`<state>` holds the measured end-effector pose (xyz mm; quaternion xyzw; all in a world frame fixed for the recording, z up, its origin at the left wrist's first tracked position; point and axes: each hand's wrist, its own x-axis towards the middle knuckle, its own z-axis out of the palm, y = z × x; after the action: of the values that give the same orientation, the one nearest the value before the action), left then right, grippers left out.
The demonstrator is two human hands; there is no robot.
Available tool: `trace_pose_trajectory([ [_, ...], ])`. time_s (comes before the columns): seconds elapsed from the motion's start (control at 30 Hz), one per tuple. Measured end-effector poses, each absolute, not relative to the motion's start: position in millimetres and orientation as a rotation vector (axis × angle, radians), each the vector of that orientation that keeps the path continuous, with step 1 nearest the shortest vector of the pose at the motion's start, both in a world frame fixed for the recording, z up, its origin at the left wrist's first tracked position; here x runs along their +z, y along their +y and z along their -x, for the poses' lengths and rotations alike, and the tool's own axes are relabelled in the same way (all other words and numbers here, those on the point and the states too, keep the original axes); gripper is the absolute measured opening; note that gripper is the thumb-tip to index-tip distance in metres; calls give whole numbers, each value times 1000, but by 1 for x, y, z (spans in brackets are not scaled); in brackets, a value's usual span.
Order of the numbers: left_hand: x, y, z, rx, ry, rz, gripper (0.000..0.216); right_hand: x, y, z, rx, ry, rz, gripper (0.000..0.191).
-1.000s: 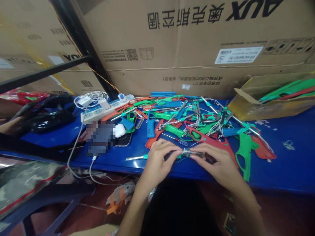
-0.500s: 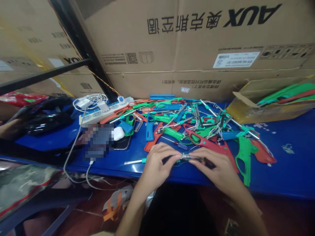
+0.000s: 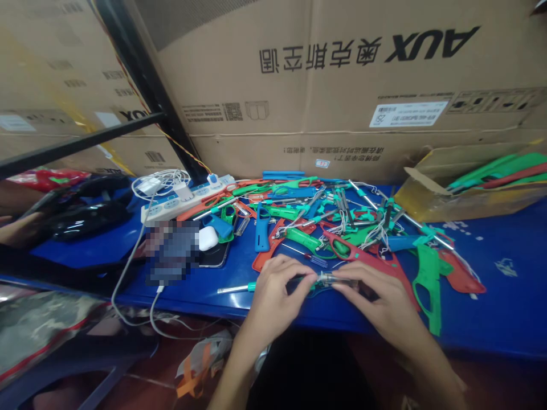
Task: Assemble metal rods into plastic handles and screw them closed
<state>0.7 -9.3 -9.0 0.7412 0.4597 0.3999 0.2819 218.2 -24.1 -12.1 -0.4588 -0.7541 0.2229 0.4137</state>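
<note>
One held lighter, one screwdriver, one power strip

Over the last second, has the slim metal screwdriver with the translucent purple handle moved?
No: judged against the long white plastic power strip, the screwdriver shows no clear shift either way.

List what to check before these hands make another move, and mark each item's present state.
1. Left grip secure: ok, thumb and forefinger closed at the left end of the small part.
2. Right grip secure: ok, thumb and fingers pinch its right end.
3. Inner pieces seated: cannot tell, fingertips cover much of it.
4. Metal rod joined to the held part: cannot tell, the left grip hides the link.
5. Screwdriver within reach: ok, probably, lying just beyond the hands.
6. Room around the right grip: not ok, the red shell lies close beside it.
</note>
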Motion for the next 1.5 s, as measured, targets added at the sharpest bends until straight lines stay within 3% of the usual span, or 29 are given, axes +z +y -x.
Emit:
trace_pose_trajectory([
  [0.9, -14, -9, -2, 1157, 1170, -2045, 8, -17, -22, -216, 478, -1904, 1159, 11],
  [1.07, -14, -19, 2, 1356, 1308, -2181, 18, -23, -21, -218, 469, -1914, 1216, 19],
  [1.5, -25, -25, 7, 1140, 1441, -2386, 31, -27, -18, -218, 473, -1926, 1276, 15],
])
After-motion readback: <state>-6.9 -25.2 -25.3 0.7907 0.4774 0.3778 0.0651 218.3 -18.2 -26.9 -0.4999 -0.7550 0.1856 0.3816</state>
